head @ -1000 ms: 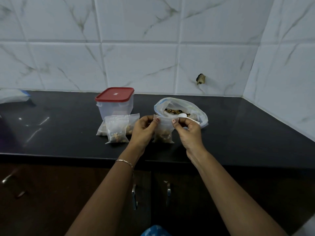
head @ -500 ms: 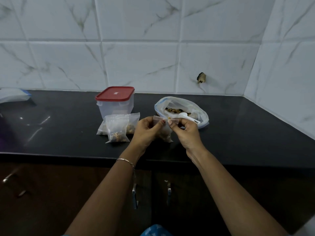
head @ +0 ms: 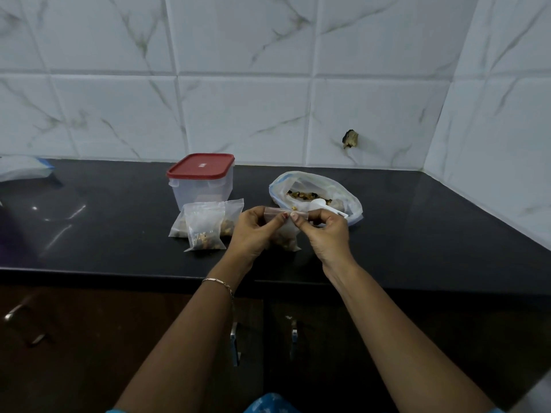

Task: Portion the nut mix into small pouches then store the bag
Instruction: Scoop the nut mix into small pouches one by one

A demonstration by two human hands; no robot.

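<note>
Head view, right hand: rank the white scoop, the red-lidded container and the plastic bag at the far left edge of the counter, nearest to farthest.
1. White scoop: just behind the right hand, lying in the open nut bag.
2. Red-lidded container: to the left, nearer the wall.
3. Plastic bag: far left edge of the counter.

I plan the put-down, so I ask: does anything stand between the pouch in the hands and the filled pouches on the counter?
Nothing visible does. The left hand and right hand pinch the pouch at its top; only that left hand lies between it and the filled pouches.
</note>
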